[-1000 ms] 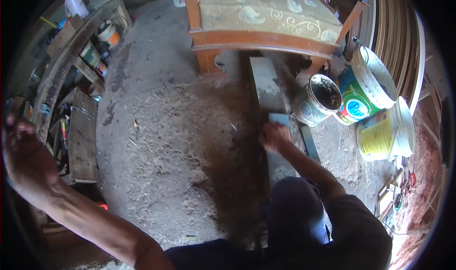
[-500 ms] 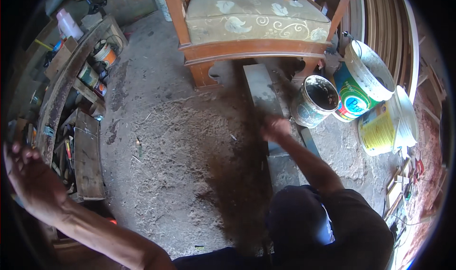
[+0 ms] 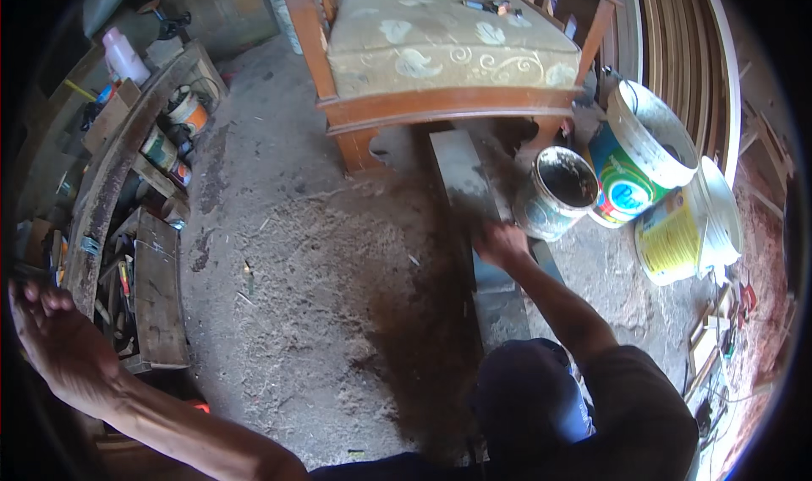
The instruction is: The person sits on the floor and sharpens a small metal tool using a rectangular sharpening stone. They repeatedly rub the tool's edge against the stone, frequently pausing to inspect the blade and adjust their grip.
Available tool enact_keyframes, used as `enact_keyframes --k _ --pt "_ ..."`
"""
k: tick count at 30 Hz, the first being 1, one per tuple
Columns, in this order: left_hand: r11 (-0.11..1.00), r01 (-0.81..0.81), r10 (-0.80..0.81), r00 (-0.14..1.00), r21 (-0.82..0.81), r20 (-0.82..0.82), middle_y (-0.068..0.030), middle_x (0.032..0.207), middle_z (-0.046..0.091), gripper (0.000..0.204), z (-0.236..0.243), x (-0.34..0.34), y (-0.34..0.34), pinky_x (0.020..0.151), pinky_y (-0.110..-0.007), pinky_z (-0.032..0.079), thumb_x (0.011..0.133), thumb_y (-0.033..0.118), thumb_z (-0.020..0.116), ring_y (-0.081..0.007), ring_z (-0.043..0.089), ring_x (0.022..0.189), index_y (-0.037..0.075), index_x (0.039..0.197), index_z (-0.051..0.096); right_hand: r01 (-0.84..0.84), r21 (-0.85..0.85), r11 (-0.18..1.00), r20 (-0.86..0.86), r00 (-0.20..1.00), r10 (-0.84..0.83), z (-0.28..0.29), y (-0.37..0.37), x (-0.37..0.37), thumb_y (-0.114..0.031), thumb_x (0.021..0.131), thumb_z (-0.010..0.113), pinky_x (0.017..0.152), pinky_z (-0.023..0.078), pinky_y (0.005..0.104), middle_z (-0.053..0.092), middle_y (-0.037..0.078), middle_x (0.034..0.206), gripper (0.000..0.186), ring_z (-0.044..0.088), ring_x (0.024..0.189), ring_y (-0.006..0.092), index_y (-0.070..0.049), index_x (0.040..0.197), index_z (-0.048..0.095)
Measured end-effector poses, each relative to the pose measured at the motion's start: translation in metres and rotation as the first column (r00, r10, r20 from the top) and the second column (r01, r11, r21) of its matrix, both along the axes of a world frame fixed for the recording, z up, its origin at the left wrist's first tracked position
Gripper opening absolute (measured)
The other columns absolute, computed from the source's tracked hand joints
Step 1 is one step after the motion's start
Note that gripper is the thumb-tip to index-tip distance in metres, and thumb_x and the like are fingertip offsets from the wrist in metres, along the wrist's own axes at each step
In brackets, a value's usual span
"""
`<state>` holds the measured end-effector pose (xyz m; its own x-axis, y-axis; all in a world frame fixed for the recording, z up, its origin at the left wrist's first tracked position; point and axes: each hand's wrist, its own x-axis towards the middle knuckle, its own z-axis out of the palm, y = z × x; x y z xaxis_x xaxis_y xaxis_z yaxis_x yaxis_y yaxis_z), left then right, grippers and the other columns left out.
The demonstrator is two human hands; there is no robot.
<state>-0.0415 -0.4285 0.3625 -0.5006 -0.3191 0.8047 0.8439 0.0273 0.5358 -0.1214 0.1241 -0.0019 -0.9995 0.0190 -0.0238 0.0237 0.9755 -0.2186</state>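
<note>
A long grey board or slab (image 3: pixel 452 164) lies on the floor, reaching from beneath a wooden seat. My right hand (image 3: pixel 506 248) is down on it, fingers curled over something that I cannot make out. A bluish flat piece (image 3: pixel 491 278) shows just below that hand. A darker narrow strip (image 3: pixel 545 261) lies alongside, to the right. My left hand (image 3: pixel 59 333) is raised at the far left, near a wooden shelf (image 3: pixel 89 244), its fingers loosely bent and apart, holding nothing visible.
The wooden seat (image 3: pixel 448 101) has a patterned cushion (image 3: pixel 440 41) with small dark items on it. Three buckets (image 3: pixel 558 194) crowd the right, before stacked timber strips (image 3: pixel 677 50). Left shelving holds cans (image 3: pixel 186 109) and scraps. A wooden box (image 3: pixel 156 295) stands below. Wood pieces (image 3: pixel 710 337) lie lower right.
My right hand has slid forward along the board from where it was a second ago. The view has tilted, so the seat and buckets sit lower, and my left hand appears lower too.
</note>
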Motion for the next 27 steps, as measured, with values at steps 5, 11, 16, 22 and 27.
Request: enact_keyframes --k 5,11,16,22,27 --pt "0.997 -0.024 0.028 0.998 -0.070 0.055 -0.0109 0.109 0.060 0.040 -0.004 -0.008 0.028 0.080 -0.025 0.046 0.101 0.022 0.055 -0.0141 0.057 0.087 -0.003 0.131 0.056 -0.222 0.132 0.966 -0.113 0.965 0.237 0.002 -0.015 0.018 -0.038 0.081 0.059 0.068 0.058 0.0430 0.070 0.016 0.079 0.031 0.071 0.075 0.0323 -0.009 0.085 0.070" --pt "0.997 0.032 -0.033 0.999 -0.063 -0.008 -0.0089 0.109 0.062 0.041 -0.010 -0.029 0.041 0.075 -0.024 0.045 0.101 0.022 0.055 -0.0128 0.057 0.084 -0.004 0.133 0.054 -0.152 0.187 0.971 -0.061 0.984 0.166 -0.002 -0.026 0.005 -0.036 0.079 0.060 0.071 0.058 0.0475 0.071 0.015 0.101 0.027 0.071 0.085 0.0310 -0.011 0.081 0.071" --pt "0.999 0.025 -0.026 0.999 -0.033 -0.024 -0.0105 0.110 0.062 0.037 0.006 -0.001 0.016 0.082 -0.027 0.046 0.100 0.019 0.057 -0.0148 0.056 0.092 -0.005 0.128 0.055 0.012 -0.010 1.000 0.089 0.996 -0.011 0.031 -0.007 0.000 -0.039 0.083 0.059 0.076 0.057 0.0484 0.071 0.015 0.094 0.031 0.070 0.091 0.0333 -0.012 0.091 0.070" --pt "0.998 0.055 -0.053 0.998 -0.038 0.040 -0.0106 0.110 0.061 0.034 -0.005 -0.010 0.042 0.082 -0.026 0.045 0.101 0.018 0.056 -0.0150 0.055 0.091 -0.004 0.126 0.057 -0.253 0.079 0.964 -0.225 0.938 0.264 0.007 -0.026 0.026 -0.040 0.082 0.061 0.069 0.057 0.0451 0.071 0.013 0.086 0.032 0.070 0.081 0.0333 -0.010 0.085 0.067" --pt "0.995 0.100 -0.100 0.995 0.031 0.007 -0.0101 0.111 0.060 0.035 -0.009 -0.023 0.041 0.080 -0.026 0.045 0.100 0.018 0.057 -0.0132 0.055 0.088 -0.004 0.128 0.056 -0.061 0.070 0.996 0.136 0.989 0.051 0.017 -0.031 -0.001 -0.038 0.082 0.059 0.084 0.054 0.0477 0.068 0.017 0.103 0.031 0.066 0.099 0.0344 -0.010 0.092 0.066"
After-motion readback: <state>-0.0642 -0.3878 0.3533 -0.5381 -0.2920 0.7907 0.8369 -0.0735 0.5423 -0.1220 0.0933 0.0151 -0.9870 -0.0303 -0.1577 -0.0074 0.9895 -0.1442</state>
